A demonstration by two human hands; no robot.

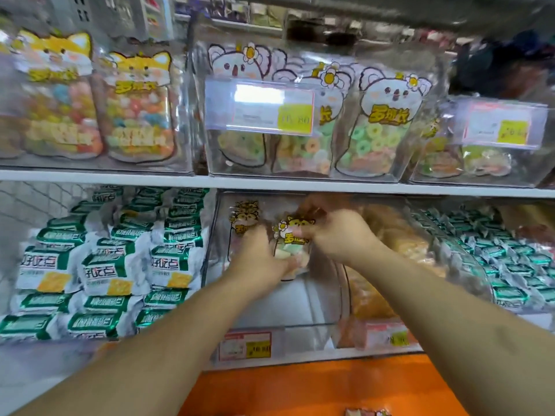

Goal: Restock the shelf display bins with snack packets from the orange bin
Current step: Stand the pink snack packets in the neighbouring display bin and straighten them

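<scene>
Both bare forearms reached up and forward, converging toward twelve o'clock. The left hand [260, 256] sat lower, at about seven o'clock from the right, fingers curled in a grip, though blur hid the fingertips. The right hand [336, 235] was knuckles-up, its wrist bent, fingers pinched together at its ten o'clock side.

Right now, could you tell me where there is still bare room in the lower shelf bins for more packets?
The clear bin both hands reach into has bare floor in front of the tiger packets. The green-and-white packets left are crowded; so is the teal bin right.
</scene>
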